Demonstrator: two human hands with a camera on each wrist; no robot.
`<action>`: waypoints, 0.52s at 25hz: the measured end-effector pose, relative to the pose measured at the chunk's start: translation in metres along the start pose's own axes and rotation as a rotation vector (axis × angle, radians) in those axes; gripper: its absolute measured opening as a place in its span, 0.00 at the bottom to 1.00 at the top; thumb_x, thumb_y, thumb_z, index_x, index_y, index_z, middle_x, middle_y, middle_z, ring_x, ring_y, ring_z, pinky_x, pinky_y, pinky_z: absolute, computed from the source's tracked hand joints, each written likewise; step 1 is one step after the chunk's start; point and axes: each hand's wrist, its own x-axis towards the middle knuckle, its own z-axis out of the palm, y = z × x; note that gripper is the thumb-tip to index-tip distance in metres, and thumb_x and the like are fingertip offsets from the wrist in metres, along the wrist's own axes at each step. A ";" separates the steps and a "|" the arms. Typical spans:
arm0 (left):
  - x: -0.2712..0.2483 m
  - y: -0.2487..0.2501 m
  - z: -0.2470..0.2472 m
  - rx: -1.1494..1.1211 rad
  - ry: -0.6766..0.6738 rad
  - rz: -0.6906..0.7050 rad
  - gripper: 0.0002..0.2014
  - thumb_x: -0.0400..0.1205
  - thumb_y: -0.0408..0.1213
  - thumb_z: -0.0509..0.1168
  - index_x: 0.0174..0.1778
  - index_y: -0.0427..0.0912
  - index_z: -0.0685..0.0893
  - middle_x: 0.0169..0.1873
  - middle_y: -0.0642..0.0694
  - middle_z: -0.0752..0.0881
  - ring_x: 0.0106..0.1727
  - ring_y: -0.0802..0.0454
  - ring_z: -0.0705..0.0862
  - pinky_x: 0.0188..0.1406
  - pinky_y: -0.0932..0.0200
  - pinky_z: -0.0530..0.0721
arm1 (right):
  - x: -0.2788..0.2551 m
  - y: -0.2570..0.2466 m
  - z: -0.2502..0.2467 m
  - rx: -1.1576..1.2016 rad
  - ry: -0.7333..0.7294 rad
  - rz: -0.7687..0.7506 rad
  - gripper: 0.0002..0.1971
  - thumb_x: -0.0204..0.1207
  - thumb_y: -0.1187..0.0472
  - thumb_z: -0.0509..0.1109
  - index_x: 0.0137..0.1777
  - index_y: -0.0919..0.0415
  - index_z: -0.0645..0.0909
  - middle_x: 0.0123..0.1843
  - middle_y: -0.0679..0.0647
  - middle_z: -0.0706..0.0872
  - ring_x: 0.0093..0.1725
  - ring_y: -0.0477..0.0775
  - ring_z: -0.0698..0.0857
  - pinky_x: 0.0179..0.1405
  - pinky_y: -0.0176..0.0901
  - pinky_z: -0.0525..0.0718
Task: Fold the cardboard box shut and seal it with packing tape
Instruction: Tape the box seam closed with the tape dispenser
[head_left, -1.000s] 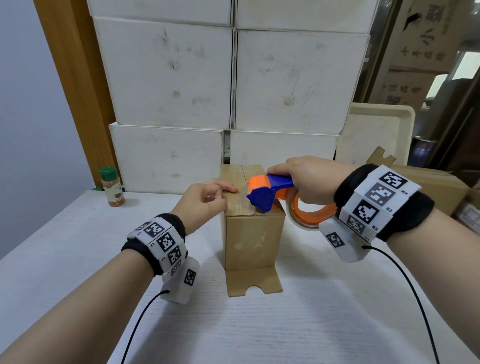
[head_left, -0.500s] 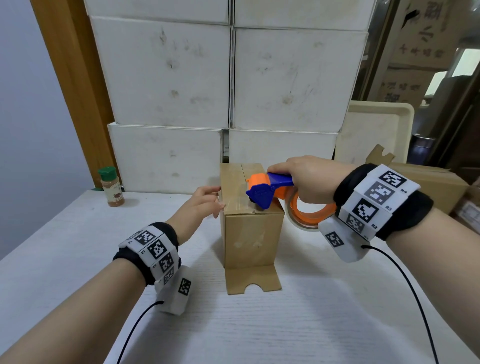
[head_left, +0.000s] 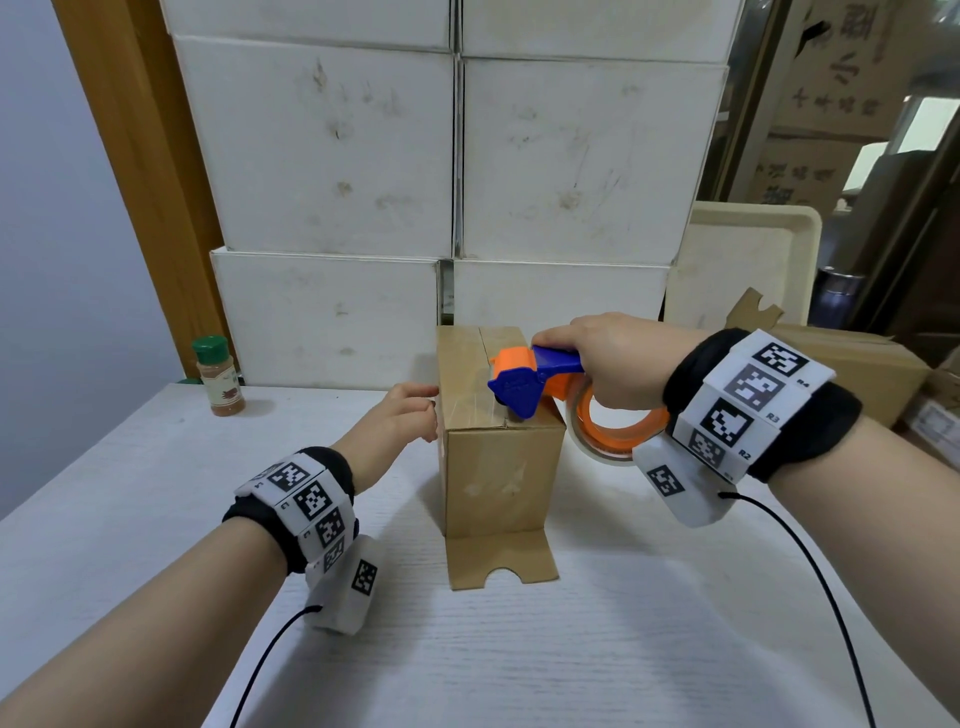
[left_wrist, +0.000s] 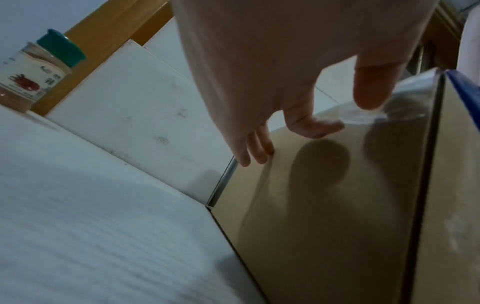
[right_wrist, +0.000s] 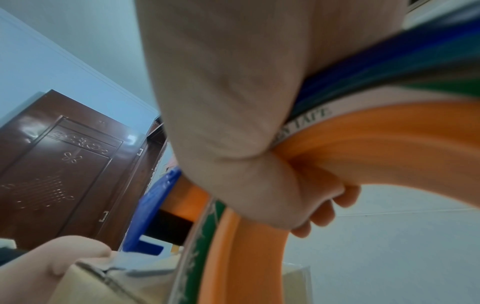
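A small upright cardboard box (head_left: 498, 467) stands mid-table, its top flaps folded down with clear tape across them. My right hand (head_left: 613, 358) grips the blue and orange tape dispenser (head_left: 524, 384), whose nose rests on the box top near its right front edge; the tape roll (head_left: 618, 431) hangs beside the box. My left hand (head_left: 395, 421) is at the box's upper left side, fingers loosely extended. In the left wrist view the fingertips (left_wrist: 371, 96) touch the end of the tape strip (left_wrist: 363, 117) folded over the box (left_wrist: 324, 205) edge. A bottom flap (head_left: 501, 561) sticks out towards me.
Stacked white boxes (head_left: 452, 208) form a wall right behind the box. A green-capped spice jar (head_left: 218, 376) stands at the table's back left. A second cardboard box (head_left: 857, 364) and a beige tray (head_left: 748, 260) sit at the right. The white table (head_left: 519, 649) stretches in front.
My left hand slid off the box top, over the left edge, down to the upper side. The right hand and dispenser barely moved.
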 end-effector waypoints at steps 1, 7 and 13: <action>0.009 -0.003 -0.002 0.001 0.005 -0.028 0.06 0.56 0.35 0.61 0.15 0.47 0.80 0.60 0.53 0.80 0.58 0.57 0.78 0.65 0.56 0.72 | 0.000 -0.001 0.000 -0.003 0.001 -0.003 0.31 0.74 0.74 0.61 0.75 0.50 0.69 0.59 0.55 0.81 0.48 0.53 0.74 0.45 0.42 0.70; 0.012 0.008 -0.003 0.021 0.078 0.005 0.06 0.60 0.36 0.62 0.31 0.41 0.80 0.53 0.50 0.80 0.55 0.60 0.78 0.67 0.59 0.71 | 0.001 -0.003 -0.001 -0.005 -0.022 0.011 0.32 0.74 0.74 0.61 0.77 0.50 0.67 0.61 0.55 0.81 0.49 0.52 0.74 0.47 0.41 0.70; 0.006 0.004 0.012 0.038 0.080 0.108 0.07 0.72 0.30 0.59 0.33 0.43 0.67 0.57 0.40 0.74 0.50 0.50 0.75 0.46 0.67 0.76 | -0.001 -0.003 -0.002 0.012 -0.020 0.015 0.31 0.74 0.74 0.62 0.76 0.50 0.68 0.60 0.55 0.82 0.48 0.53 0.74 0.46 0.41 0.69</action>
